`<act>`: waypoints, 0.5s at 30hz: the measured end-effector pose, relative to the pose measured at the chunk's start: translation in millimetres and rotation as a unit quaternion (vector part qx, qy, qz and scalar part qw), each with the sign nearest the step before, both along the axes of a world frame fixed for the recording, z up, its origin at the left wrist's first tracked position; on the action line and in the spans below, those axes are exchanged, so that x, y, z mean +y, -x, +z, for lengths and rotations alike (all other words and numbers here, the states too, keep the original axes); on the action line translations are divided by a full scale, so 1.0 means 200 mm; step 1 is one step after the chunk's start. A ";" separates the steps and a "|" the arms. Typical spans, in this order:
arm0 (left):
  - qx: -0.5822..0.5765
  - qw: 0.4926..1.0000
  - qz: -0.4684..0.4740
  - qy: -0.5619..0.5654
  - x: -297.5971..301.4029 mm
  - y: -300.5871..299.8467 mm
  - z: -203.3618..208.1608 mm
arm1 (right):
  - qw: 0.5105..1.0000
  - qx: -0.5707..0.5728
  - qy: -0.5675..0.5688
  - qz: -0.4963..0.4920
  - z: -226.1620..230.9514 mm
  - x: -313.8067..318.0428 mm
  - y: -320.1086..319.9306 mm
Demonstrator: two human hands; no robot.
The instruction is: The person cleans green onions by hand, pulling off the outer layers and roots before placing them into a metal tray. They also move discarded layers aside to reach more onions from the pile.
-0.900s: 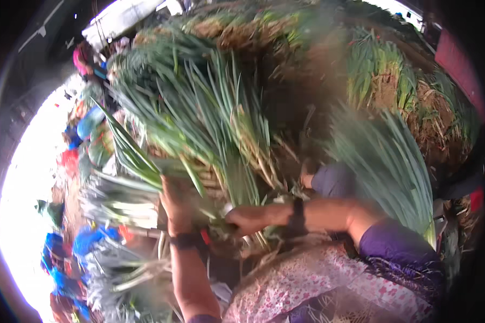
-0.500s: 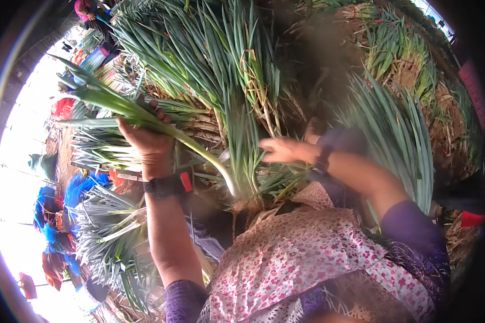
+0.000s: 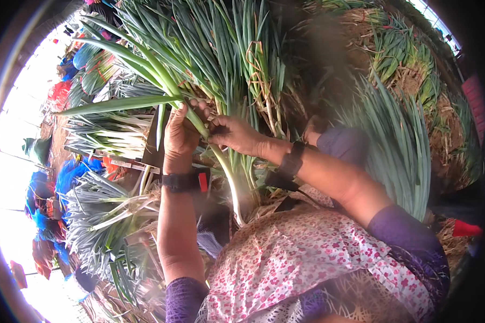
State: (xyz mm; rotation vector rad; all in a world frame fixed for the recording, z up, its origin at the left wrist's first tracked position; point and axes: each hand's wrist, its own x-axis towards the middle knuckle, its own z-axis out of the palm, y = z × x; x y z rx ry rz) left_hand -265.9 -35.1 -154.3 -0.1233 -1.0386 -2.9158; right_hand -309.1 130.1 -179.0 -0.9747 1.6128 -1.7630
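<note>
A long green onion (image 3: 227,168) slants across the middle, its green leaves fanning to the upper left and its white root end low near my apron. My left hand (image 3: 183,132) is wrapped round the stalk just below where the leaves part. Beside it, my right hand (image 3: 238,134) has its fingers closed at the stalk, pinching it or an outer leaf; the fingertips are partly hidden. One leaf sticks out sideways to the left, and another hangs down next to my left wrist. Behind both hands stand more green onions (image 3: 210,59), packed upright in a thick bunch.
Trimmed green onions (image 3: 110,134) with pale stems lie at the left, above another leafy heap (image 3: 99,231). Another bunch (image 3: 393,145) stands at my right. Further piles (image 3: 409,59) line the far right. Blue and red plastic wrappings (image 3: 73,180) lie at the far left.
My right hand has come left from near my knee onto the stalk. My left hand has shifted slightly right, and the green onion now stands steeper.
</note>
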 end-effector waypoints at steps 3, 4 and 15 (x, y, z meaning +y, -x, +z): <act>-0.023 0.997 0.078 0.000 0.01 0.00 -0.01 | 0.998 -0.032 -0.045 -0.040 0.00 -0.02 -0.02; -0.039 0.992 0.117 0.021 0.00 0.00 -0.01 | 0.998 -0.032 -0.047 -0.035 0.00 -0.03 -0.02; -0.033 0.980 0.178 0.081 -0.10 -0.01 -0.03 | 0.961 0.235 -0.108 -0.097 0.03 -0.15 -0.07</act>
